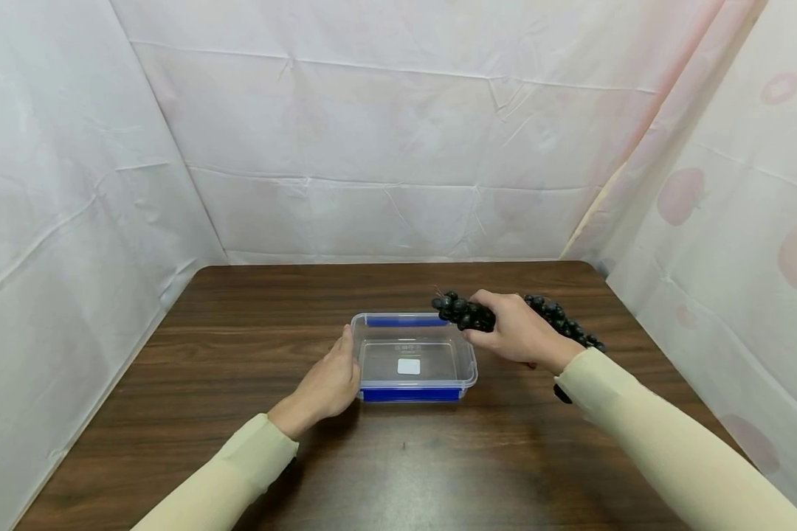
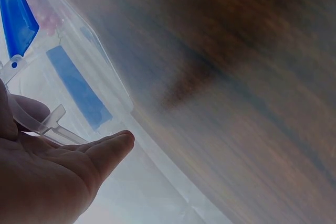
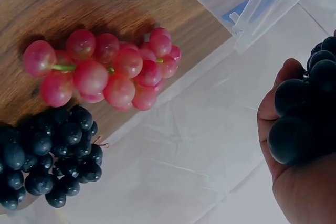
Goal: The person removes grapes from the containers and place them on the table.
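A bunch of dark grapes (image 1: 465,311) is gripped in my right hand (image 1: 514,330), its left end over the box's far right corner. The clear plastic box (image 1: 408,394) has blue strips on its long sides and a white label inside the base. Against its left wall, my left hand (image 1: 328,380) rests with fingers extended. In the left wrist view, the box's clear rim (image 2: 31,121) runs beside the left hand (image 2: 58,169). In the right wrist view, dark grapes (image 3: 291,140) fill the right hand (image 3: 307,192).
Beyond my right forearm lies another dark grape bunch (image 1: 561,321) on the brown wooden table (image 1: 259,310). A pink grape bunch (image 3: 121,66) sits beside it in the right wrist view, mostly hidden by the arm in the head view. Pale curtains (image 1: 385,133) enclose the table.
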A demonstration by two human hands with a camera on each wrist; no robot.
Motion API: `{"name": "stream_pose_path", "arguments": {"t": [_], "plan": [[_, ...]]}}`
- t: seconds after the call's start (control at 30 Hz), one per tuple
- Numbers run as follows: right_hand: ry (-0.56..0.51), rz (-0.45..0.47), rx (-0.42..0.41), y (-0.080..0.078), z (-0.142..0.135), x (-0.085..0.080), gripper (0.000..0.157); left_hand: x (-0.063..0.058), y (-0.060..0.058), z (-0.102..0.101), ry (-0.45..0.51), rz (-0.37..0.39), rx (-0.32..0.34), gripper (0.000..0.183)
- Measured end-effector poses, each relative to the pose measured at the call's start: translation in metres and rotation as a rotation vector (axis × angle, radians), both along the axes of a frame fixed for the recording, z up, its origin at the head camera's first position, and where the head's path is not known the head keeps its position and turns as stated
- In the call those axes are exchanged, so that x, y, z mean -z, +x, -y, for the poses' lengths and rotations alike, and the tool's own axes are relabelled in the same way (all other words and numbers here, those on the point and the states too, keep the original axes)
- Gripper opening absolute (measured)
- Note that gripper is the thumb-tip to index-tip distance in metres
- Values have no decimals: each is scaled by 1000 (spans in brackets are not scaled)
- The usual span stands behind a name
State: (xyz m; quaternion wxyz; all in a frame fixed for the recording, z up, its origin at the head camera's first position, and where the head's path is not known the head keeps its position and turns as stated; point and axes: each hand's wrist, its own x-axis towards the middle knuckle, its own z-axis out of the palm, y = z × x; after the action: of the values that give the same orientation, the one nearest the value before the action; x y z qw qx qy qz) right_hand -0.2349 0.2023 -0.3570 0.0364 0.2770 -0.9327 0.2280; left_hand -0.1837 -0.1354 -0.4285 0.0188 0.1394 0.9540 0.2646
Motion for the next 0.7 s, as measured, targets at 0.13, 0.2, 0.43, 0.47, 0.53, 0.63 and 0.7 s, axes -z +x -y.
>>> {"name": "stream_pose_path", "arguments": {"t": [0.13,0.2,0.43,0.47,0.53,0.63,0.7], "plan": [[5,-2,5,1,-3,1,55,0,0,0,4,-4,3,68],[10,-5,8,1,-5,2,54,0,0,1,4,-9,3,68],[12,5,30,3,-13,4,50,1,-1,1,4,-4,5,68],[11,6,32,3,-14,4,50,1,-1,1,4,-3,5,68],[14,1,38,4,-15,5,49,1,-1,1,2,-2,5,68],[9,-3,47,4,-18,7,48,1,-1,1,4,-5,6,67],[10,-6,61,4,-19,9,49,0,-1,1,6,-7,6,67]]}}
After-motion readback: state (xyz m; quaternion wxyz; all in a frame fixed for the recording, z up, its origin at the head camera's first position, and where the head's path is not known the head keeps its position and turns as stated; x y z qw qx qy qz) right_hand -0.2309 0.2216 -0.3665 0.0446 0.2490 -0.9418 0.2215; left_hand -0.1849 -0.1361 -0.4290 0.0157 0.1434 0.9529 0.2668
